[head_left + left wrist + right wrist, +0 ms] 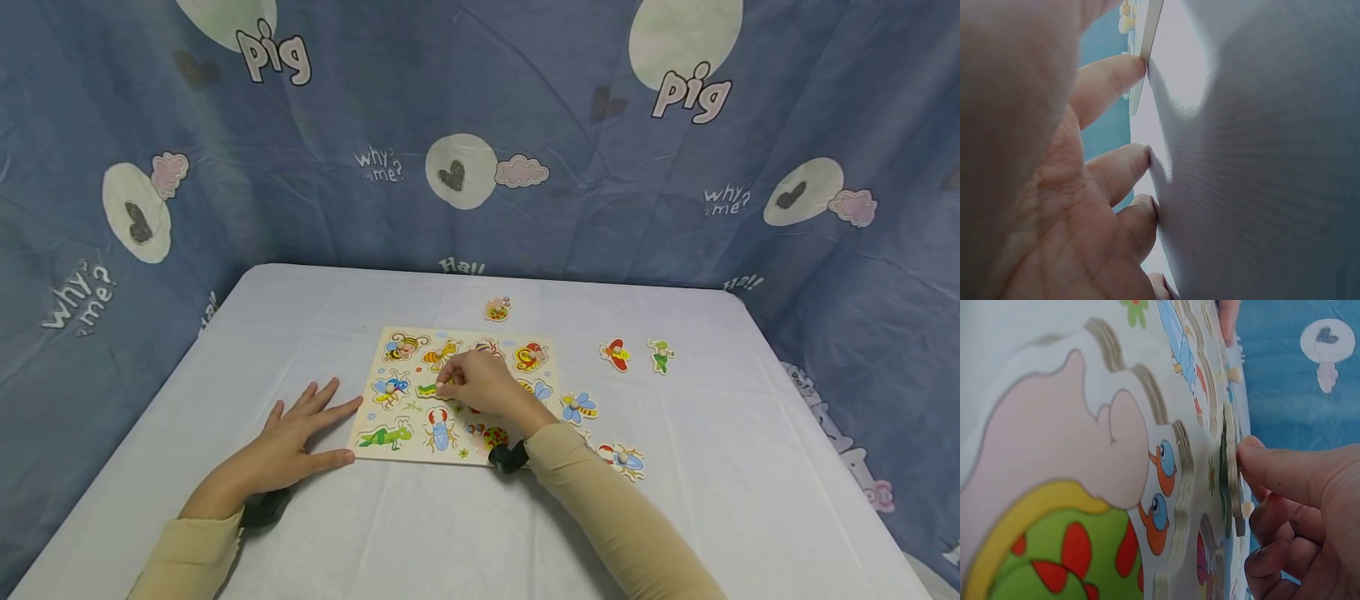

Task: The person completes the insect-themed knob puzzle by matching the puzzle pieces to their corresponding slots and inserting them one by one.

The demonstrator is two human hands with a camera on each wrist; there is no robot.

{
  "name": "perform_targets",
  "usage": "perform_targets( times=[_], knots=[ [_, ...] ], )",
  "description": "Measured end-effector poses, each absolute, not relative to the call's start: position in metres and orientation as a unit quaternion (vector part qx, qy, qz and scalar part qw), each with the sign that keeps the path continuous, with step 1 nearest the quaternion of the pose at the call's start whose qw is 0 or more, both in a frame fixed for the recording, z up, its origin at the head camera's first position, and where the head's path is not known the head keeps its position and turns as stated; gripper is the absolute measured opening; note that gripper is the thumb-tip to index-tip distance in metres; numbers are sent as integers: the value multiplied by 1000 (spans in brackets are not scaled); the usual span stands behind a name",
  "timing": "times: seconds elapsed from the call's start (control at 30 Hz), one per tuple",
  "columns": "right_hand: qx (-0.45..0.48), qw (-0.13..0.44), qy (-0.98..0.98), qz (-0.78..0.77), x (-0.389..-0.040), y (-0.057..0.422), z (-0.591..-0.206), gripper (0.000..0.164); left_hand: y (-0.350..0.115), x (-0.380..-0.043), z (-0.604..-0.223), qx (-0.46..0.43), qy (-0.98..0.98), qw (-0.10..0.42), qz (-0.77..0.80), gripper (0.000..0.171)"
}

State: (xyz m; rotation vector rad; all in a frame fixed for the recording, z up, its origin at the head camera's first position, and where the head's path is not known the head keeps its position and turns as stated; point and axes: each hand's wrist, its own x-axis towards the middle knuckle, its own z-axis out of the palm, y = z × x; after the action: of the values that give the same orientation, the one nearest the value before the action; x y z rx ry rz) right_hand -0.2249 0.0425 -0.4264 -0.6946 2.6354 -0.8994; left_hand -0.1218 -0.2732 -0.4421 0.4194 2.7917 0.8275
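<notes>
A wooden insect puzzle board (420, 454) lies on the white table. My right hand (480, 383) is over its middle, pinching a puzzle piece (1235, 481) between thumb and fingers; the piece shows edge-on in the right wrist view, tilted against the board. In the head view, a green caterpillar (426, 390) shows beside those fingertips. My left hand (292, 442) rests on the table with fingers spread, its thumb and index fingertip at the board's left edge. A snail picture (1079, 456) in a recess fills the near part of the right wrist view.
Loose pieces lie around the board: a snail (497, 309) behind it, a red-winged insect (616, 355) and a green grasshopper (662, 357) to the right, a bee-like one (578, 407) and a blue beetle (622, 459) nearer. A patterned blue curtain (480, 108) hangs behind the table.
</notes>
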Motion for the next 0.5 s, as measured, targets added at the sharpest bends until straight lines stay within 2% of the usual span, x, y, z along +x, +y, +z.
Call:
perform_targets(
  times=[0.5],
  knots=[
    [-229, 135, 916, -300, -224, 40, -429, 7, -272, -122, -442, 135, 946, 106, 275, 82]
  ],
)
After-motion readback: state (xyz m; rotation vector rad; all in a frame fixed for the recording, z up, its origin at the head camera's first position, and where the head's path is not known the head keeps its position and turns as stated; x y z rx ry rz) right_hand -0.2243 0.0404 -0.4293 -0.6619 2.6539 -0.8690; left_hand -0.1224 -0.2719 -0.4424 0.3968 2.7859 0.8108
